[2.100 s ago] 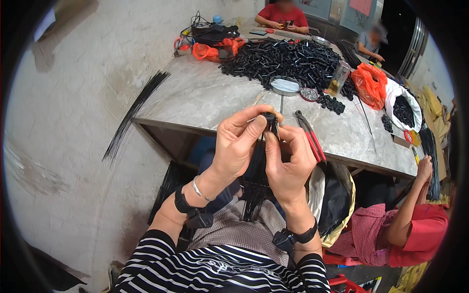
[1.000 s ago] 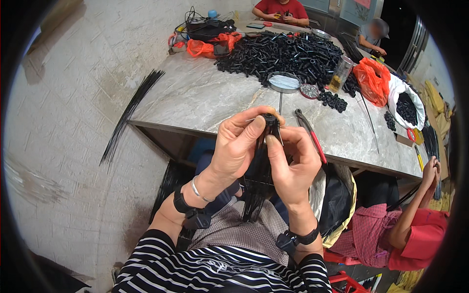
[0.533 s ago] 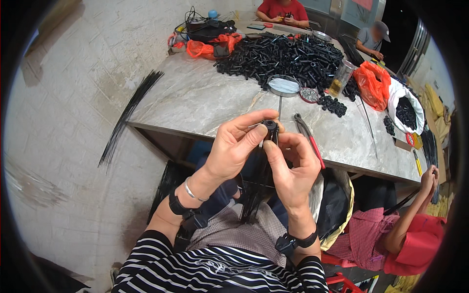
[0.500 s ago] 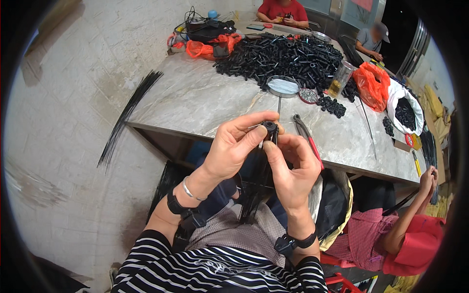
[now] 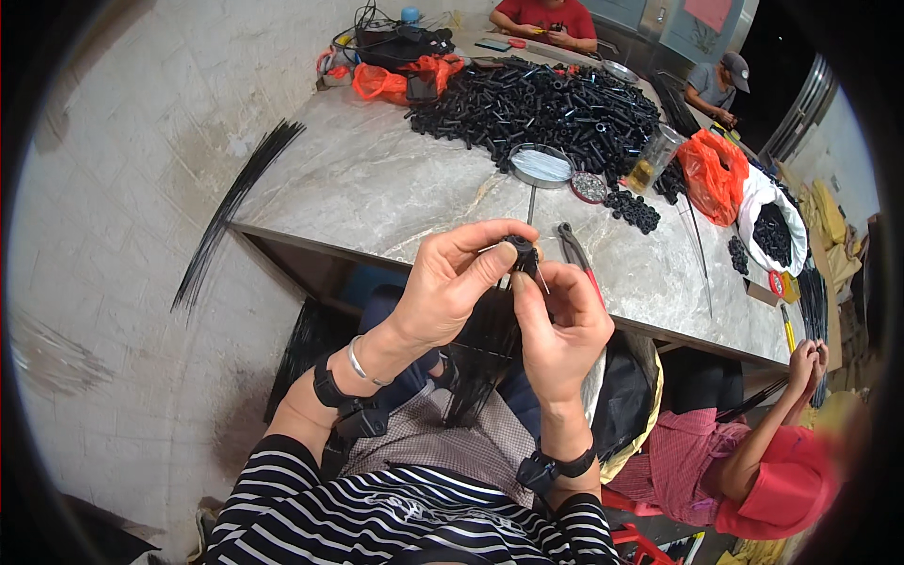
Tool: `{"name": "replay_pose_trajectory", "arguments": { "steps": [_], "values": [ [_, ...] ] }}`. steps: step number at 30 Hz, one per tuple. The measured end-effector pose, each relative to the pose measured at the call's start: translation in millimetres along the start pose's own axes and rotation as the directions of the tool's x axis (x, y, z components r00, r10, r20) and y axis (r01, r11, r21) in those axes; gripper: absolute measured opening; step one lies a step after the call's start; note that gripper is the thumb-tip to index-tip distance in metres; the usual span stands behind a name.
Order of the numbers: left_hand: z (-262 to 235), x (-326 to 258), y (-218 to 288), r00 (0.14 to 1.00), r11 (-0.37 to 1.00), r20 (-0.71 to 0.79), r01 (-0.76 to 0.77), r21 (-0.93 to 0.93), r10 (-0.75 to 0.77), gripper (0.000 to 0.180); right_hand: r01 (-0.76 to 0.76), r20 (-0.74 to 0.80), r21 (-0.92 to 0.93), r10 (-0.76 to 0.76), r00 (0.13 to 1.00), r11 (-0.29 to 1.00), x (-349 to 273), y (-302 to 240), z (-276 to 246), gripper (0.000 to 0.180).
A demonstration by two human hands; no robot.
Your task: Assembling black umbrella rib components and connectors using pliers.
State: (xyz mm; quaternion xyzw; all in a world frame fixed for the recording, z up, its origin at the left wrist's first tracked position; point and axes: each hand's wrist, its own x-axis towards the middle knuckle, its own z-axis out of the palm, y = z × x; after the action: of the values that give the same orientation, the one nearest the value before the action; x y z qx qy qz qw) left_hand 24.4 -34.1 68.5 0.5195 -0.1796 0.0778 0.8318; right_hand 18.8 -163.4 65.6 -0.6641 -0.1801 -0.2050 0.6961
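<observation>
The person's left hand (image 5: 457, 278) grips a small black piece (image 5: 522, 247), round-topped, between thumb and fingers. The right hand (image 5: 560, 325) meets it from below, thumb and bent fingers closed on its lower part — just which bit they pinch is hidden. The piece is held up in front of the table's near edge, with dark strands (image 5: 482, 353) hanging beneath it over the lap. Pliers (image 5: 574, 250) lie near the right hand on the grey table (image 5: 367, 184); farther back, a round dish (image 5: 540, 168) sits beside a heap of black tubes (image 5: 537, 99).
</observation>
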Motion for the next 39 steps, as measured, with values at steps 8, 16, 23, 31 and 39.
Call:
{"name": "replay_pose_trajectory", "arguments": {
  "steps": [8, 16, 23, 31, 39],
  "values": [
    [-2, -2, -6, 0.999, 0.999, -0.032, -0.034, -0.040, 0.033, 0.027, 0.127, 0.015, -0.163, -0.126, 0.992, 0.978, 0, 5, 8, 0.013],
    [-5, -4, -5, 0.996, 0.996, -0.076, -0.040, 0.080, 0.046, 0.026, 0.219, 0.032, -0.232, -0.217, 0.976, 0.948, 1, 5, 14, 0.018],
    [-5, -5, -7, 0.985, 0.980, -0.120, -0.101, 0.173, 0.122, 0.027, 0.320, 0.048, -0.272, -0.319, 0.947, 0.907, 4, 8, 16, 0.017],
    [-14, -3, 2, 0.996, 0.949, -0.009, -0.078, 0.305, 0.084, 0.028, 0.291, 0.051, -0.278, -0.288, 0.956, 0.915, 6, 2, 13, 0.016],
    [-5, -6, 4, 0.991, 0.967, -0.089, -0.075, 0.245, 0.100, 0.027, 0.439, 0.101, -0.501, -0.453, 0.886, 0.746, 4, 0, 18, 0.016]
  ]
}}
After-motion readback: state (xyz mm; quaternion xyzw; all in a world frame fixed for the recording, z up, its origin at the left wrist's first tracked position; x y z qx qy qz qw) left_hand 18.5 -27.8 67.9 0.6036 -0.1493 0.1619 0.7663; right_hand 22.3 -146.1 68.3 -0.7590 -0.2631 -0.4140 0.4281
